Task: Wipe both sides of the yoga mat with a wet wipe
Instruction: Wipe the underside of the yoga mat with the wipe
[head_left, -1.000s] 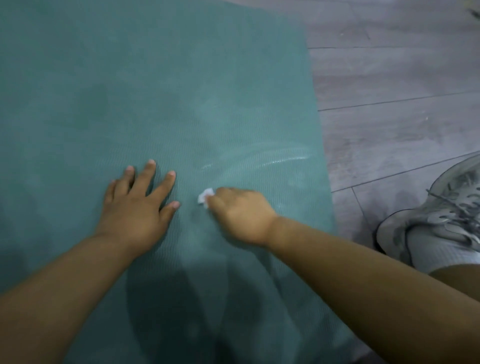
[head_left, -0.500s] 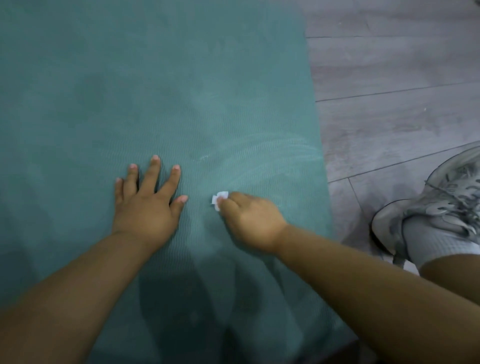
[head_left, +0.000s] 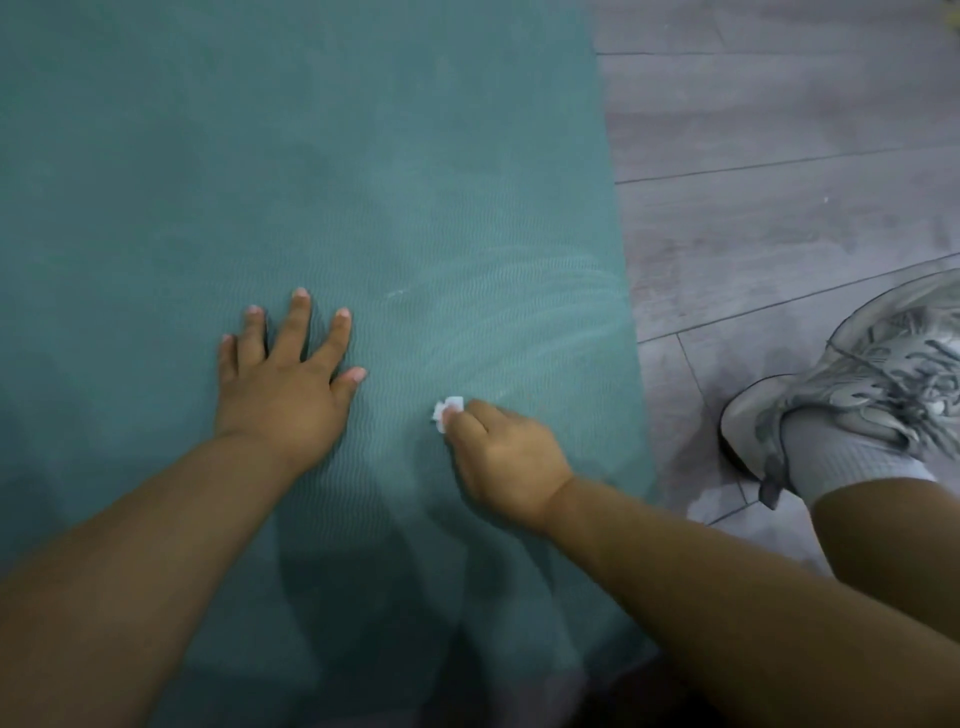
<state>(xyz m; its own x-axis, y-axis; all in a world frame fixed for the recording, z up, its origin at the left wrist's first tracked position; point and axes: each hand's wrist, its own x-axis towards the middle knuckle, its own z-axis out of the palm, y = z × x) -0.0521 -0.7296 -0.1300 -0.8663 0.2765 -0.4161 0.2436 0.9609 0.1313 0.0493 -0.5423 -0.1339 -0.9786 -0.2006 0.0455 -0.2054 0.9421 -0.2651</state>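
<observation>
Wipe (head_left: 447, 413) pinched in right hand (head_left: 506, 462), near mat (head_left: 363, 156) edge; left hand (head_left: 283, 387) flat, apart; unwiped mat ahead.

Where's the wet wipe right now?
In the head view the wet wipe is bunched in the right hand, only a small white bit showing at the fingertips, on the yoga mat just right of the flat left hand.

Grey wood-look plank floor (head_left: 779, 156) lay to my right, thin dark seams ran between its boards, dim soft light fell across it, my grey laced sneaker (head_left: 852, 379) rested on it.
</observation>
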